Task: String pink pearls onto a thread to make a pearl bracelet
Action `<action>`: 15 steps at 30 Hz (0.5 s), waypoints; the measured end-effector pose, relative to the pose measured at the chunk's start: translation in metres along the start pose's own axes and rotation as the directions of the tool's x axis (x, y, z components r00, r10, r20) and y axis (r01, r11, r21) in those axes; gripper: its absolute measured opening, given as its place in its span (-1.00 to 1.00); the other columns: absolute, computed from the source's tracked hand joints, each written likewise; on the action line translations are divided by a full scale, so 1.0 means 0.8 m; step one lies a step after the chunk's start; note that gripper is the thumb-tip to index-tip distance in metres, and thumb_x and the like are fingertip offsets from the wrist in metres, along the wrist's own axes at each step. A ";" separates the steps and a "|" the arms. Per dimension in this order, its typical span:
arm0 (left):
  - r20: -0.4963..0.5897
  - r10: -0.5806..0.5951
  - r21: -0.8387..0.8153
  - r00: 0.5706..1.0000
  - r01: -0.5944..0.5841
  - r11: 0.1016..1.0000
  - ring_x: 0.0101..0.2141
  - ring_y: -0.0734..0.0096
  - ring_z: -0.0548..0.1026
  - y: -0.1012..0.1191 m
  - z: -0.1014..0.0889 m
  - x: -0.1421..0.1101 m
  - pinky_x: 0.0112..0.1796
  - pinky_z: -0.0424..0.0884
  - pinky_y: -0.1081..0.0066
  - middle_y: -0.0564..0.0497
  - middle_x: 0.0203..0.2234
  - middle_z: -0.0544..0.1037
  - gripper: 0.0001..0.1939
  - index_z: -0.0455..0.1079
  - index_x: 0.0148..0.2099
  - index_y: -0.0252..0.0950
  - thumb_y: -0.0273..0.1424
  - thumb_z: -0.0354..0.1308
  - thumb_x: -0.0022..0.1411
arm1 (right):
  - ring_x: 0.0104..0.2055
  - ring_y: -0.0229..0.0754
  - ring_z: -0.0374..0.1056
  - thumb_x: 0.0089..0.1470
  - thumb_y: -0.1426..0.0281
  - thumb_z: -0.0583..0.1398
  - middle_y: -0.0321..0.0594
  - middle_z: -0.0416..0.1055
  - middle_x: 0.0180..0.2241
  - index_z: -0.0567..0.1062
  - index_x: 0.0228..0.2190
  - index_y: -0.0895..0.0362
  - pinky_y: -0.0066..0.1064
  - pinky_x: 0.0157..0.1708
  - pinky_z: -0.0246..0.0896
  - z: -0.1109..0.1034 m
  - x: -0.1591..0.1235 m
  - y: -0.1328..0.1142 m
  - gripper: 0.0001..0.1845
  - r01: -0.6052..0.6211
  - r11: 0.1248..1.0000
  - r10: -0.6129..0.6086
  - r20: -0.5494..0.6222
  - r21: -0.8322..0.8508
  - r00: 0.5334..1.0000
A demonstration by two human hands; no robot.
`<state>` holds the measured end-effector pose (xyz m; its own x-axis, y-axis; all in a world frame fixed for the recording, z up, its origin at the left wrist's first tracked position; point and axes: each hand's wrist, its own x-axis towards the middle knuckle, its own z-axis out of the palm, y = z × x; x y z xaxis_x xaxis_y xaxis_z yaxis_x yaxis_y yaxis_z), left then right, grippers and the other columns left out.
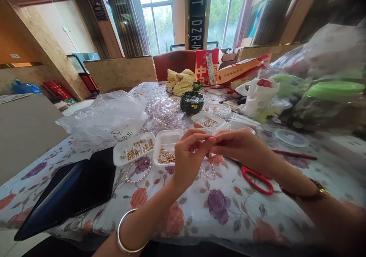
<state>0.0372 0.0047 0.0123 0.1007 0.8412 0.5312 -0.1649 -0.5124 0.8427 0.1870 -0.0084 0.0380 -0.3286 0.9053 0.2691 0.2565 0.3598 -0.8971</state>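
Note:
My left hand and my right hand meet above the flowered tablecloth, fingertips pinched together on a thin pearl strand that hangs down between them. A silver bangle circles my left wrist, a dark bracelet my right. Just left of my hands stand two white trays with gold beads. A finished pearl bracelet lies below them on the cloth.
Red-handled scissors lie under my right forearm. A dark tablet rests at the near left. A clear plastic bag, a dark green bead bundle, more bead trays, a red pen and bags crowd the table's far side.

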 end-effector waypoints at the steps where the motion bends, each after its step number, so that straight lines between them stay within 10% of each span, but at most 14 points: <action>1: 0.007 -0.012 -0.024 1.000 0.012 1.000 -0.46 0.58 0.39 0.000 0.000 0.000 -0.57 0.35 0.56 0.05 -0.41 0.41 -0.93 0.49 -0.42 -0.24 -0.37 0.22 0.06 | -0.41 -0.25 0.39 -0.10 0.24 0.27 -0.31 0.50 -0.44 0.56 -0.41 0.06 -0.42 -0.41 0.31 -0.001 0.000 0.000 -0.82 0.004 1.000 -0.004 -0.008 -0.006 1.000; 15: -0.039 -0.219 -0.117 0.975 0.214 0.970 -0.63 0.66 0.37 -0.006 0.001 0.008 -0.52 0.33 0.56 0.11 -0.56 0.44 -0.86 0.36 -0.42 -0.30 -0.34 0.16 0.12 | -0.44 -0.25 0.33 -0.11 0.18 0.26 -0.27 0.46 -0.49 0.54 -0.49 0.10 -0.39 -0.42 0.27 -0.004 0.004 0.002 -0.76 -0.024 1.000 0.026 -0.112 0.015 0.993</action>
<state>0.0392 0.0123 0.0114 0.0958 0.9393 0.3295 -0.2530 -0.2971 0.9207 0.1893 -0.0045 0.0384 -0.2177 0.9339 0.2837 0.2506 0.3344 -0.9085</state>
